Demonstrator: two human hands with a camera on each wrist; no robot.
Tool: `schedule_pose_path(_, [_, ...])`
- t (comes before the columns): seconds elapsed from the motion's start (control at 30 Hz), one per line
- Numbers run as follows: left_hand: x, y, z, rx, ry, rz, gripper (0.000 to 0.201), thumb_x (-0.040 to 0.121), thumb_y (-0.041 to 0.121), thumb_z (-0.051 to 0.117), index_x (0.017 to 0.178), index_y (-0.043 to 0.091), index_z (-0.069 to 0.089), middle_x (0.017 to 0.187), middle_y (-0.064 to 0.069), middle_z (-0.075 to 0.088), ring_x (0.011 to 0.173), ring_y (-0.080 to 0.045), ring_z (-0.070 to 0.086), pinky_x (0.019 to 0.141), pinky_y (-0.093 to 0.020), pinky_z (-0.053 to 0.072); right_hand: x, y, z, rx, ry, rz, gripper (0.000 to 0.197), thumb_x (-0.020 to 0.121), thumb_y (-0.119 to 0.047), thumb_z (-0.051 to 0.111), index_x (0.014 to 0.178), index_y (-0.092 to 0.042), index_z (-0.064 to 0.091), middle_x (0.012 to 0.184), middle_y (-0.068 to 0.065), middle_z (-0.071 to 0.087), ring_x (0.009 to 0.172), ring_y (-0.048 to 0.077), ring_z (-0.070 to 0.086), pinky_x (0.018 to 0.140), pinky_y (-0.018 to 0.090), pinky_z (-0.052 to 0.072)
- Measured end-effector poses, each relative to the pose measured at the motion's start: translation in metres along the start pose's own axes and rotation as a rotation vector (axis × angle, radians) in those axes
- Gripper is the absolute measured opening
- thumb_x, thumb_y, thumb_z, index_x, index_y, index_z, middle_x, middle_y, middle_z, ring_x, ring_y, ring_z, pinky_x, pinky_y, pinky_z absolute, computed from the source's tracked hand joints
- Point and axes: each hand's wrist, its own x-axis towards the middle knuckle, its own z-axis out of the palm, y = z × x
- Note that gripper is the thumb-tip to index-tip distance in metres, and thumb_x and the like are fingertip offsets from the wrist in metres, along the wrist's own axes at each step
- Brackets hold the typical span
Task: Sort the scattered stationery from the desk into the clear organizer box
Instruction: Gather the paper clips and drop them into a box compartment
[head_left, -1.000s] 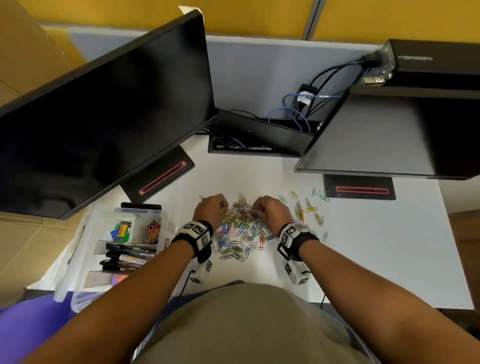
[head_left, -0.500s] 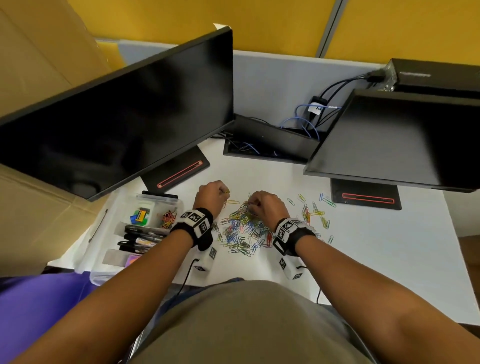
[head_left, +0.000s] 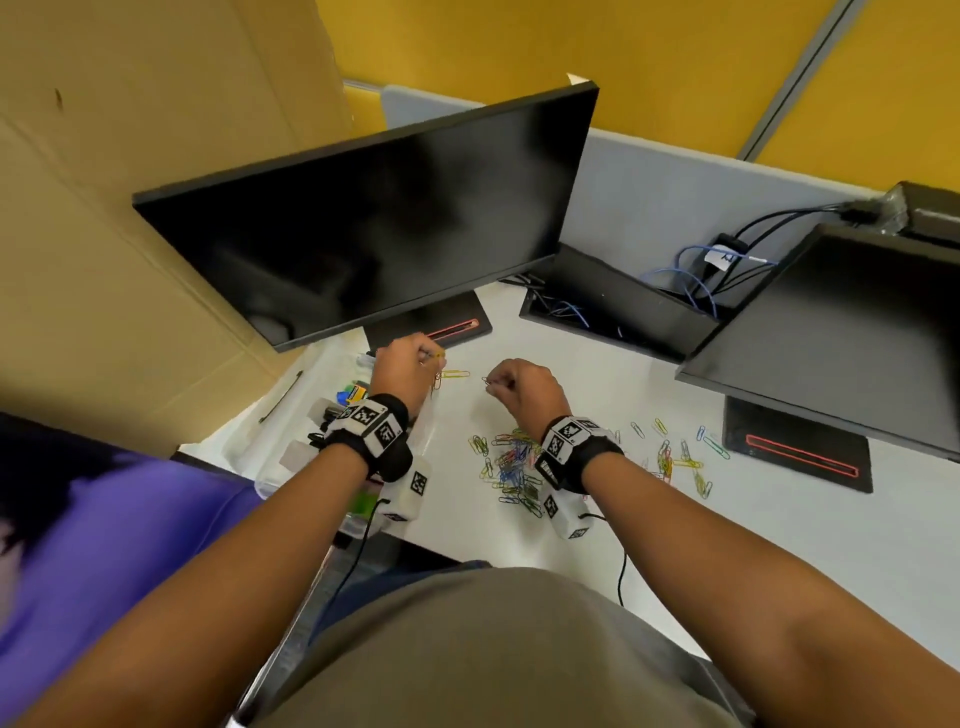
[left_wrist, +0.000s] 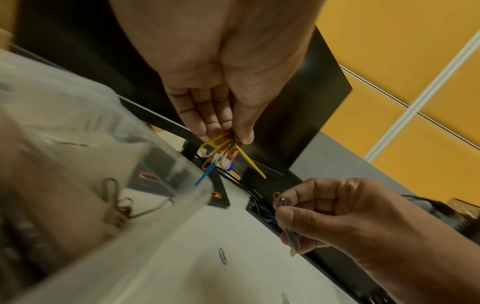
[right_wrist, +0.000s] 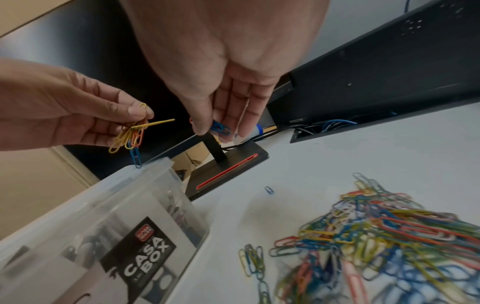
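A: Left hand (head_left: 410, 366) is up over the far end of the clear organizer box (right_wrist: 145, 197), thumb and fingertips clamped on a bunch of paper clips (left_wrist: 221, 148), mostly yellow and orange, with a blue one dangling lowest.

B: And that blue one hangs right at the box's rim, from the right wrist view. Touching it or just above, I can't tell.

A: Right hand (head_left: 519, 387) is raised off the desk (head_left: 779, 519) too, fingers curled in, pinching a few blue clips (right_wrist: 219, 128) between thumb and fingertips.

B: Both hands close together, left one over the box, right one just beside it above bare desk.

A: The box sits at the desk's left edge, in front of the left monitor's stand (head_left: 431, 325). Its label reads CASA BOX.

B: Inside it I see some clips already lying against the clear wall, and dark pens further along, blurred.

A: The main pile of coloured paper clips (head_left: 511, 462) lies near the front edge, under the right wrist.

B: More clips are strewn toward the right monitor's base (head_left: 795, 452). One lone blue clip (right_wrist: 269, 190) lies between pile and box.
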Motion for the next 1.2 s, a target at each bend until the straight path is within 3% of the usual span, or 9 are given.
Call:
schedule_pose_path(0.07, [0.0, -0.01, -0.011, -0.01, 0.038, -0.036, 0.005, 0.09, 0.018, 0.067, 0.085, 0.019, 0.069, 0.073, 0.005, 0.063, 0.078, -0.015, 0.063, 0.079, -0.028, 0.053, 0.003, -0.012, 0.005, 0.018, 0.007, -0.02, 0.011, 0.09, -0.029, 0.066, 0.098, -0.022, 0.07, 0.091, -0.005, 0.07, 0.085, 0.016, 0.063, 0.078, 0.036, 0.054])
schedule_pose_path(0.17, [-0.002, -0.021, -0.025, -0.04, 0.075, -0.062, 0.005, 0.091, 0.016, 0.066, 0.087, 0.017, 0.069, 0.073, 0.004, 0.064, 0.064, -0.003, 0.06, 0.06, -0.013, 0.044, 0.006, -0.028, 0.013, 0.034, 0.007, -0.058, 0.011, 0.09, -0.029, 0.066, 0.097, -0.022, 0.07, 0.09, -0.005, 0.069, 0.084, 0.015, 0.063, 0.077, 0.035, 0.054])
schedule_pose_path(0.43, [0.0, -0.048, -0.02, 0.044, 0.033, -0.099, 0.008, 0.09, 0.024, 0.068, 0.082, 0.025, 0.066, 0.079, 0.001, 0.067, 0.073, -0.016, 0.065, 0.071, -0.031, 0.057, 0.009, -0.052, 0.025, 0.045, 0.017, -0.073, 0.01, 0.09, -0.029, 0.068, 0.097, -0.022, 0.069, 0.09, -0.003, 0.069, 0.083, 0.014, 0.063, 0.077, 0.036, 0.056])
schedule_pose_path(0.63, [-0.006, -0.057, -0.012, 0.247, -0.108, -0.022, 0.009, 0.094, 0.024, 0.061, 0.096, 0.025, 0.07, 0.093, -0.004, 0.07, 0.086, -0.022, 0.066, 0.082, -0.035, 0.056, 0.005, -0.059, 0.025, 0.036, 0.034, -0.075, 0.012, 0.09, -0.027, 0.068, 0.099, -0.02, 0.069, 0.091, -0.003, 0.068, 0.083, 0.014, 0.063, 0.077, 0.035, 0.056])
schedule_pose_path(0.8, [-0.004, -0.068, -0.015, 0.265, -0.141, 0.042, 0.016, 0.098, 0.016, 0.054, 0.103, 0.019, 0.069, 0.104, -0.006, 0.07, 0.095, -0.023, 0.066, 0.089, -0.037, 0.054, 0.004, -0.063, 0.027, 0.038, 0.048, -0.053, 0.012, 0.09, -0.027, 0.068, 0.1, -0.019, 0.069, 0.092, -0.002, 0.069, 0.084, 0.014, 0.063, 0.078, 0.034, 0.056])
schedule_pose_path(1.0, [-0.001, -0.08, -0.026, 0.334, -0.056, 0.071, 0.018, 0.09, 0.005, 0.06, 0.1, 0.018, 0.065, 0.107, -0.006, 0.063, 0.091, -0.024, 0.063, 0.082, -0.036, 0.055, 0.008, -0.079, 0.037, 0.077, 0.04, -0.061, 0.013, 0.089, -0.031, 0.069, 0.097, -0.02, 0.069, 0.085, -0.004, 0.067, 0.079, 0.013, 0.063, 0.074, 0.032, 0.055])
schedule_pose_path(1.2, [-0.002, -0.097, -0.03, 0.359, -0.069, 0.028, 0.023, 0.086, 0.016, 0.07, 0.104, 0.019, 0.057, 0.107, -0.006, 0.061, 0.092, -0.025, 0.061, 0.08, -0.041, 0.055, 0.02, -0.109, 0.064, 0.125, 0.034, -0.004, 0.008, 0.088, -0.024, 0.07, 0.093, -0.018, 0.068, 0.082, -0.001, 0.067, 0.075, 0.015, 0.063, 0.07, 0.027, 0.054])
